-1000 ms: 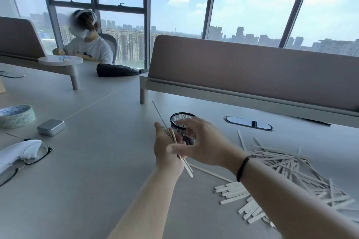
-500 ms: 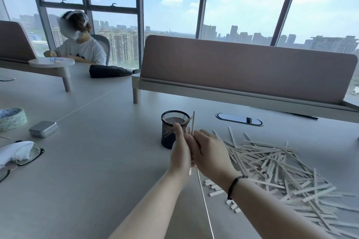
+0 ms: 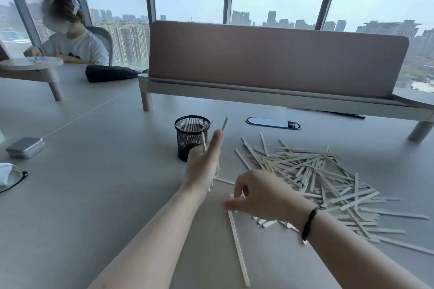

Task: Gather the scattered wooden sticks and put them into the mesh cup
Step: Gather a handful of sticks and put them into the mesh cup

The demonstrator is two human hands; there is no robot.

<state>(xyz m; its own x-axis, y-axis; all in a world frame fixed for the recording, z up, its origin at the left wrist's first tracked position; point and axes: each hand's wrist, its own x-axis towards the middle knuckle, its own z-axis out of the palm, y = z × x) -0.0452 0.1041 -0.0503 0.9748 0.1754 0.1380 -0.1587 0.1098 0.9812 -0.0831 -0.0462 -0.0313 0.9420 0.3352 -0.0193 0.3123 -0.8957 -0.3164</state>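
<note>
My right hand [image 3: 258,197] is motion-blurred, so I can't tell if it's pinching a stick; glasses [image 3: 14,177] cut off at left.

Ahead of my left hand [image 3: 203,166] the mesh cup [image 3: 191,137] blocks; right of my right hand [image 3: 260,197] the stick pile [image 3: 312,176] crowds; bare table [image 3: 105,195] lies leftward.

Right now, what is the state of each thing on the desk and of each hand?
mesh cup: upright, a stick leaning inside
stick pile: scattered flat on the table
left hand: holds a few sticks upright
right hand: blurred, grip unclear
metal tin: closed
</note>
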